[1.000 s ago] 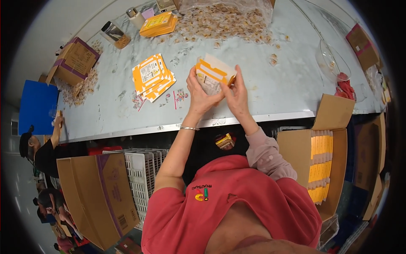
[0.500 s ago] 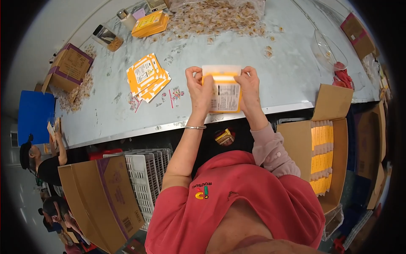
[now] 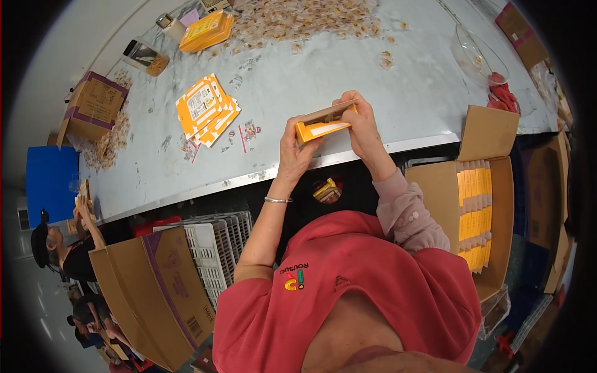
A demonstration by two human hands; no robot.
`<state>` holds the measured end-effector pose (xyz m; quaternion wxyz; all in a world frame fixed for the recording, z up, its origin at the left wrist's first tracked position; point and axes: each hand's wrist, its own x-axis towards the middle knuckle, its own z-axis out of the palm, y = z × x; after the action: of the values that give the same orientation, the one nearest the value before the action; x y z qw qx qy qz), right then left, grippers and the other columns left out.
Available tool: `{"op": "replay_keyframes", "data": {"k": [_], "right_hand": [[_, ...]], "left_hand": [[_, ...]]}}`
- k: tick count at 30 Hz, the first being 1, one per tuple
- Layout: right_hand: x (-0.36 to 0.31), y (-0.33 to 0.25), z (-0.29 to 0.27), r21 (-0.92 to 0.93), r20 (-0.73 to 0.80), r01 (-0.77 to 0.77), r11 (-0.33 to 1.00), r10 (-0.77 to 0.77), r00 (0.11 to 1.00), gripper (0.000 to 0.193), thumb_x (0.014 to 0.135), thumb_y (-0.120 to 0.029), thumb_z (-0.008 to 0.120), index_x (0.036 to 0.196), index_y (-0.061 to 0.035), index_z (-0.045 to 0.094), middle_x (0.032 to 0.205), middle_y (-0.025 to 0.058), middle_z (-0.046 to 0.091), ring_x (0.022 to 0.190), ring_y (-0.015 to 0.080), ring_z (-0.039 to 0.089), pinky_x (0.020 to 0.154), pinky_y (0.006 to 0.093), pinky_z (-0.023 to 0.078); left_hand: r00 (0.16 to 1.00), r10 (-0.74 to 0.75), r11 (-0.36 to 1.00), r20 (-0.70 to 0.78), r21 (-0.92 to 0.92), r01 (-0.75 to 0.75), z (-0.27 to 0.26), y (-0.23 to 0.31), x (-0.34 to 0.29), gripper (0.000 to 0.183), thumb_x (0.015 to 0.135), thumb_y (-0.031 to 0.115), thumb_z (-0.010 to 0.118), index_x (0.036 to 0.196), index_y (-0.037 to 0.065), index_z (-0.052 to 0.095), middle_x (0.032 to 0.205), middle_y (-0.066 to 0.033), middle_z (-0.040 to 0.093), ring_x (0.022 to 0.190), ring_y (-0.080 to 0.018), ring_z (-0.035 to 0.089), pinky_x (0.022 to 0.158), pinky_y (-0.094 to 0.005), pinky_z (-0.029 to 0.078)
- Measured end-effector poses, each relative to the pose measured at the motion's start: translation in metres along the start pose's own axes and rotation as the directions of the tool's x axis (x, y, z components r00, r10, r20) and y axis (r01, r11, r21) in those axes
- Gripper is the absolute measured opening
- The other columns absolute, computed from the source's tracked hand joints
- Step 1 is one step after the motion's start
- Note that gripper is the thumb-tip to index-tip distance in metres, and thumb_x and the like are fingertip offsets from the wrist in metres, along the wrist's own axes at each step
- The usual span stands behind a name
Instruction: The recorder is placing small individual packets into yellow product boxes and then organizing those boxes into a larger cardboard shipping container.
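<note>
A pale, marbled work table (image 3: 273,81) with a metal front edge (image 3: 249,178) runs across the room, a white wall (image 3: 68,59) beyond its left side, a blue panel (image 3: 51,186) at its left end; streaks (image 3: 43,326) near the dim lower-left rim are perhaps ceiling lights

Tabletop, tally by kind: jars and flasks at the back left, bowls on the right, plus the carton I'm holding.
Dark-lidded jar: 1
Pale flask: 1
Clear bowl: 1
Carton in your left hand and right hand: 1
Total: 4
</note>
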<state>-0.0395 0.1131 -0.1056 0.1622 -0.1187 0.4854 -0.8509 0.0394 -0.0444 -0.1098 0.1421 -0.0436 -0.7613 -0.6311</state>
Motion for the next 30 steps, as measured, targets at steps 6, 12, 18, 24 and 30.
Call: {"op": "replay_keyframes", "data": {"k": [6, 12, 18, 24, 30], "right_hand": [[-0.033, -0.026, 0.029, -0.075, 0.096, 0.123, 0.990, -0.115, 0.989, 0.069, 0.080, -0.011, 0.059, 0.138, 0.0000, 0.023, 0.134, 0.0132, 0.037, 0.125, 0.0207, 0.035, 0.104, 0.0330, 0.027], [-0.033, -0.044, 0.012, -0.095, 0.224, 0.101, 0.990, -0.078, 0.971, 0.087, 0.075, -0.011, 0.068, 0.143, 0.0007, 0.014, 0.142, 0.0150, 0.028, 0.132, 0.0224, 0.028, 0.109, 0.0362, 0.019], [-0.041, -0.130, 0.019, -0.812, 0.579, 0.578, -0.082, -0.238, 0.780, 0.068, 0.064, -0.017, 0.077, 0.124, -0.0050, 0.045, 0.127, 0.0129, 0.050, 0.120, 0.0328, 0.044, 0.098, 0.0371, 0.036], [-0.072, -0.150, -0.039, -0.760, 0.135, 0.090, 0.644, 0.020, 0.991, 0.038, 0.070, -0.014, 0.075, 0.098, -0.0054, 0.051, 0.089, 0.0038, 0.061, 0.077, 0.0107, 0.059, 0.064, 0.0260, 0.045], [-0.165, -0.160, -0.104, -0.728, -0.005, -0.018, 0.686, 0.021, 1.000, 0.041, 0.072, -0.009, 0.072, 0.108, -0.0048, 0.054, 0.091, 0.0036, 0.061, 0.080, 0.0084, 0.057, 0.067, 0.0230, 0.046]], "left_hand": [[0.993, -0.080, 0.962, -0.086, -0.267, 0.054, 0.006, 0.014, 0.001, 0.046, 0.078, 0.011, 0.070, 0.113, 0.004, 0.041, 0.105, -0.0059, 0.056, 0.098, -0.0130, 0.054, 0.083, -0.0271, 0.046], [0.992, 0.008, 0.994, -0.128, -0.106, -0.022, 0.007, 0.026, 0.006, 0.049, 0.072, 0.016, 0.077, 0.106, 0.002, 0.044, 0.094, -0.0069, 0.059, 0.087, -0.0133, 0.058, 0.074, -0.0273, 0.049], [0.938, 0.296, 0.795, 0.177, 0.498, -0.345, 0.014, 0.058, 0.025, 0.040, 0.061, 0.020, 0.081, 0.086, 0.001, 0.056, 0.081, -0.0118, 0.061, 0.071, -0.0246, 0.061, 0.065, -0.0305, 0.049], [0.967, -0.046, 0.994, 0.251, -0.086, 0.069, 0.035, 0.077, 0.026, 0.027, 0.069, 0.012, 0.069, 0.092, 0.000, 0.059, 0.085, -0.0090, 0.064, 0.074, -0.0115, 0.058, 0.063, -0.0261, 0.047], [0.821, 0.072, 0.983, 0.567, 0.098, -0.154, 0.100, 0.089, 0.030, 0.037, 0.067, 0.016, 0.073, 0.096, -0.001, 0.058, 0.085, -0.0103, 0.063, 0.072, -0.0118, 0.057, 0.064, -0.0249, 0.045]]}}
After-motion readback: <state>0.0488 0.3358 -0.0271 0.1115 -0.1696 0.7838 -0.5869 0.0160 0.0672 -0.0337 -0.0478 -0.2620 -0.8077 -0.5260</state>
